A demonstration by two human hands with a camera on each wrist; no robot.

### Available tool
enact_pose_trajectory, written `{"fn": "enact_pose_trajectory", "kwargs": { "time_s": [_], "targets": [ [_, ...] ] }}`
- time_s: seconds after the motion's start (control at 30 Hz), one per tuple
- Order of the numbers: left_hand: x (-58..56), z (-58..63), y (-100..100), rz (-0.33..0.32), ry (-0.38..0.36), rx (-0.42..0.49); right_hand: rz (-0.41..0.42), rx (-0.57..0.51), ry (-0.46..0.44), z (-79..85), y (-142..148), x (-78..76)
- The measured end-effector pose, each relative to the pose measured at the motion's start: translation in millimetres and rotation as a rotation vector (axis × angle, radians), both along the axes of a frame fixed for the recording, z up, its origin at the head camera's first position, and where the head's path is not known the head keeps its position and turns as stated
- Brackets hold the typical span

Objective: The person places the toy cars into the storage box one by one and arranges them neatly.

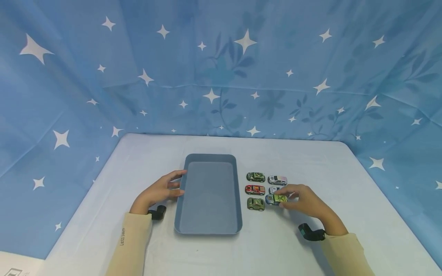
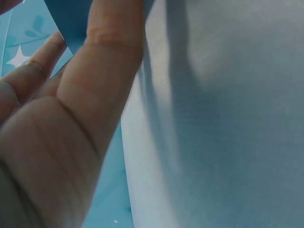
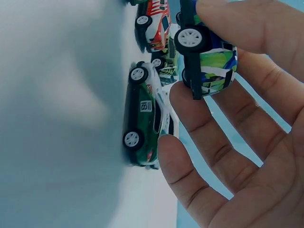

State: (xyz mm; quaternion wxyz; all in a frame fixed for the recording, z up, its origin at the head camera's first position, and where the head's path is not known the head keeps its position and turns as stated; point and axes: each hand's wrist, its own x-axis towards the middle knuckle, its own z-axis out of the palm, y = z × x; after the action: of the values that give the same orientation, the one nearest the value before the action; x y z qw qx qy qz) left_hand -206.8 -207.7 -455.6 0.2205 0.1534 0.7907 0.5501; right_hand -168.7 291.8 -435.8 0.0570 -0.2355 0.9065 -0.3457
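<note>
- One blue-green car point(image 1: 273, 199) is pinched by the right hand point(image 1: 305, 199) above the table point(image 1: 269, 245)
- Spoked wheels point(image 3: 190, 38) are revealed by the right wrist view alone!
- Tray point(image 1: 208, 197) edge is touched by the left hand point(image 1: 160, 190), fingers spread

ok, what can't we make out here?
Head: part of the white car, hidden by the right hand and the held car.
Head: the held car's markings, too small to read.
Head: printed white thing, lower left, cut off by the edge.
Left wrist: most of the tray, cut off by the top edge, partly behind the left hand.
Right wrist: held car's upper end, behind a fingertip and cut off.
</note>
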Motion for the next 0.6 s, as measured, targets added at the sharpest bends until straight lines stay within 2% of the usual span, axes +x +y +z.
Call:
{"fn": "enact_pose_trajectory", "kwargs": {
  "time_s": [0.6],
  "targets": [
    [0.7, 0.5, -1, 0.000, 0.001, -0.002, 0.040, -0.065, 0.071, 5.6, -21, -8.1]
  ]
}}
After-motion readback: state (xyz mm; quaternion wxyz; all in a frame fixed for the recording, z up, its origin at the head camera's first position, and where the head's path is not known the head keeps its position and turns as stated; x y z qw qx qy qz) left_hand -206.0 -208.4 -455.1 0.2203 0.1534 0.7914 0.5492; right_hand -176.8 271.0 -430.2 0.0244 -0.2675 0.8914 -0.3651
